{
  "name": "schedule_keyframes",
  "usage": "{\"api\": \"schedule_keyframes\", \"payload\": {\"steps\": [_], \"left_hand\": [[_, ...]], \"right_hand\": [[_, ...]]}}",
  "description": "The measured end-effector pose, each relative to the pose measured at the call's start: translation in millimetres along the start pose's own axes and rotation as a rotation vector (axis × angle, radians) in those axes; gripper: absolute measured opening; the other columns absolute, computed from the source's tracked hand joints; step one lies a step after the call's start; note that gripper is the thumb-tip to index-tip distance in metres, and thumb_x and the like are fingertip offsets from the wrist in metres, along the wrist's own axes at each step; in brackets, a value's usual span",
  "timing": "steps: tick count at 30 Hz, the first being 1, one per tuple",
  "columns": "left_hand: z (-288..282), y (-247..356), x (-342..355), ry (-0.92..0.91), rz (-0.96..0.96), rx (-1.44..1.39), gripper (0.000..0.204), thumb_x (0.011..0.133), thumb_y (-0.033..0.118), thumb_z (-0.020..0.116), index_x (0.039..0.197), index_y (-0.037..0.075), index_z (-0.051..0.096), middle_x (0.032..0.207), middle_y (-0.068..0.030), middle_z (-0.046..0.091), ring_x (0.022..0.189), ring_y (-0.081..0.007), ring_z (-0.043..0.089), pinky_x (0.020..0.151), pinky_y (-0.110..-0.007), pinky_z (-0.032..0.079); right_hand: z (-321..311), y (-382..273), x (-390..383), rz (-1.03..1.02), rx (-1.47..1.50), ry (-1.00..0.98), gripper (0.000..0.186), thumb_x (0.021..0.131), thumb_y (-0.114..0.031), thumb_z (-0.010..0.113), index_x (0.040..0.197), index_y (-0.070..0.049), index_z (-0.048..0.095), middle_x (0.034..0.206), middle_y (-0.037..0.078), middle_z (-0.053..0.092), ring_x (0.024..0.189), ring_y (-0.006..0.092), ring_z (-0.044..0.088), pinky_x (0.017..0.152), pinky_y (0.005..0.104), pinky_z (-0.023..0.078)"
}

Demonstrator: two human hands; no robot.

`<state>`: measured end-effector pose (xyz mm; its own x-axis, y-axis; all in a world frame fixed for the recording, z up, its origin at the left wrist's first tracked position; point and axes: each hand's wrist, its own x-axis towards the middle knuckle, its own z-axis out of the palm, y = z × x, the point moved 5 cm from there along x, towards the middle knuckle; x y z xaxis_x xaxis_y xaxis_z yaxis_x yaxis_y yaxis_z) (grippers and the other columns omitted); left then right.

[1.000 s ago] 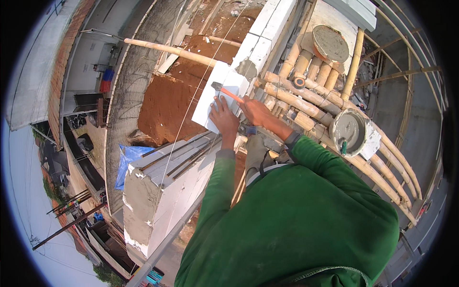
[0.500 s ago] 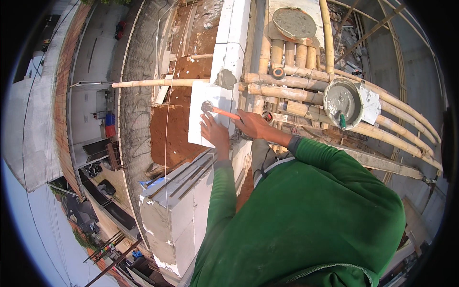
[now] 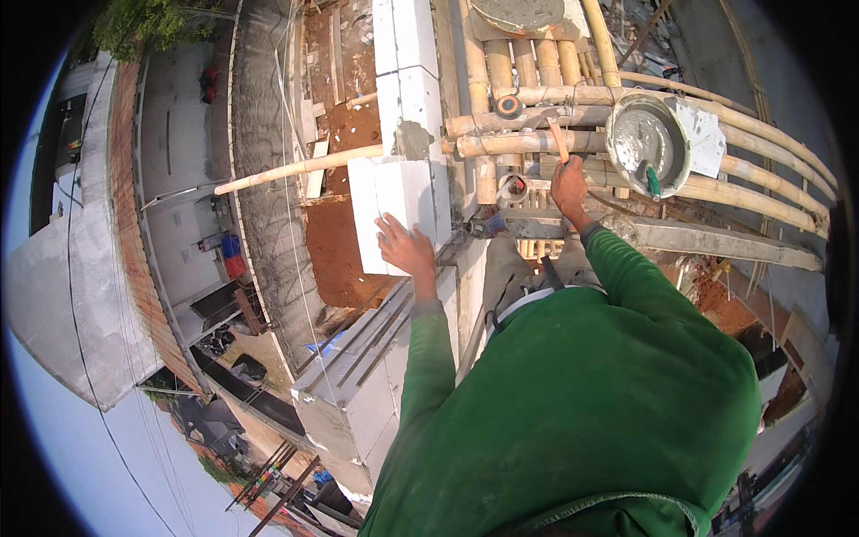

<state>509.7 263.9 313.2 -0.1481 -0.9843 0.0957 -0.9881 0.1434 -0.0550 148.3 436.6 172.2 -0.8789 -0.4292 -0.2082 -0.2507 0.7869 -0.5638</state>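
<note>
My left hand (image 3: 407, 249) lies with its fingers spread on a white block (image 3: 390, 192) set on the wall. Away to the right, over the bamboo, my right hand (image 3: 569, 186) is closed around the orange handle of a mallet (image 3: 559, 140). The mallet's dark head points away from me and is hard to make out against the poles. Next to the block, a grey mortar patch (image 3: 413, 140) marks the wall. A round bucket of wet mortar (image 3: 642, 143) stands right of my right hand, with a green-handled tool (image 3: 652, 182) in it.
Bamboo poles (image 3: 537, 143) form a scaffold to the right of the wall, with gaps between them. A roll of tape (image 3: 508, 106) sits on the poles. Another mortar pan (image 3: 519, 12) lies at the far edge. A thin string (image 3: 298, 242) runs left of the wall, above red soil.
My right hand has lifted the mallet off the block and swung it right, over the bamboo. My left hand stays on the block. The whole view has shifted slightly.
</note>
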Motion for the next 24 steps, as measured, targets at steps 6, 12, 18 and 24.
{"api": "schedule_keyframes", "payload": {"steps": [6, 12, 18, 24], "left_hand": [[0, 0, 1, -0.036, 0.025, 0.067, 0.084, 0.088, 0.027, 0.08, 0.161, 0.008, 0.043, 0.167, -0.0158, 0.042, 0.138, -0.0389, 0.049, 0.112, -0.055, 0.035], [3, -3, 1, -0.028, 0.045, 0.068, 0.083, 0.089, 0.029, 0.078, 0.161, 0.008, 0.044, 0.167, -0.0165, 0.042, 0.137, -0.039, 0.049, 0.111, -0.056, 0.036], [6, -1, -1, -0.005, 0.024, 0.051, 0.082, 0.089, 0.029, 0.078, 0.16, 0.007, 0.044, 0.167, -0.0163, 0.042, 0.137, -0.039, 0.049, 0.109, -0.057, 0.038], [2, 3, -3, 0.026, 0.026, 0.096, 0.081, 0.092, 0.028, 0.076, 0.161, 0.005, 0.041, 0.168, -0.0162, 0.038, 0.141, -0.0383, 0.046, 0.113, -0.058, 0.034]], "right_hand": [[24, 32, 30, -0.02, -0.099, 0.16, 0.016, 0.105, -0.018, 0.055, 0.111, -0.003, 0.054, 0.111, 0.02, 0.061, 0.102, 0.0428, 0.063, 0.086, 0.0556, 0.049], [34, 43, 22, 0.033, -0.211, 0.116, 0.018, 0.101, -0.015, 0.058, 0.115, -0.004, 0.056, 0.117, 0.018, 0.056, 0.113, 0.0405, 0.057, 0.092, 0.055, 0.045], [4, 36, 8, -0.19, -0.258, 0.093, 0.024, 0.093, -0.005, 0.062, 0.116, -0.003, 0.059, 0.115, 0.018, 0.054, 0.113, 0.0411, 0.054, 0.093, 0.0524, 0.045], [-23, 48, -30, -0.44, -0.022, -0.125, 0.028, 0.09, 0.0, 0.062, 0.118, 0.0, 0.061, 0.11, 0.023, 0.058, 0.107, 0.046, 0.058, 0.092, 0.0548, 0.048]]}}
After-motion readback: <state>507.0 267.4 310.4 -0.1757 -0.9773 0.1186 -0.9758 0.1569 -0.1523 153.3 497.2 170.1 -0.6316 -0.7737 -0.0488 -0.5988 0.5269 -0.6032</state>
